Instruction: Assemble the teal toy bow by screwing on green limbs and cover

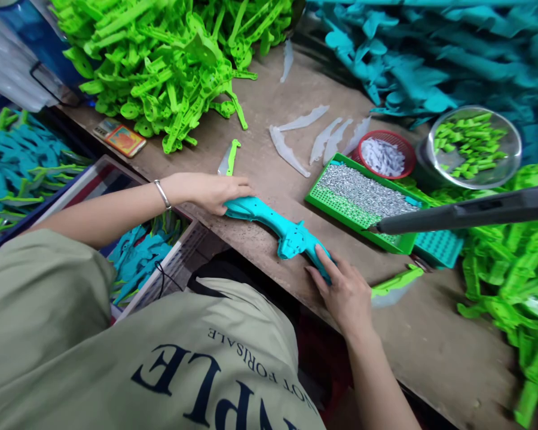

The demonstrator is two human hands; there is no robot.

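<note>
Left hand point(219, 192) and right hand point(347, 292) are set apart, with a teal plastic piece point(269, 218) held between them at the workbench point(257, 158) edge. One end is gripped under the left fingers; the other is pinched by the right thumb and fingers. Beyond the right hand, metal parts point(370, 188) are held in a green tray point(354, 208).

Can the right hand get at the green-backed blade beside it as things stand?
Probably yes: the green-backed blade lies close beside the right hand, nothing visible between, though that hand has hold of the turquoise part.
</note>
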